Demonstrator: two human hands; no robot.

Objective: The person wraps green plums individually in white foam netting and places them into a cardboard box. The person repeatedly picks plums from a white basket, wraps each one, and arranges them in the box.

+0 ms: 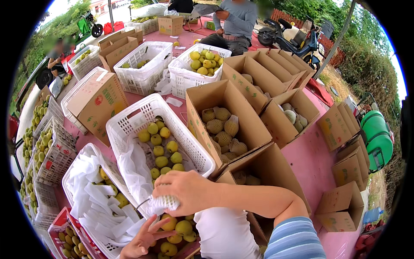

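My right hand (185,192) reaches across from the right, its fingers closed round a pear in a white foam net (163,203). A thin dark stem sticks out of the net's left side. Just below and to the left, my left hand (144,241) is open, fingers spread, apart from the netted pear. Loose yellow-green pears (183,228) lie beneath my hands. Beyond them a white plastic crate (189,149) holds more pears on a white liner. Left of it, another crate (71,190) holds pears and a heap of white foam nets (99,211).
Cardboard boxes (254,142) with netted pears stand to the right; more open boxes (340,207) sit at the far right. Crates of pears (56,151) are stacked at left. A person in grey (239,19) sits at the back, near parked scooters (293,39). Pink sheeting (302,172) covers the ground.
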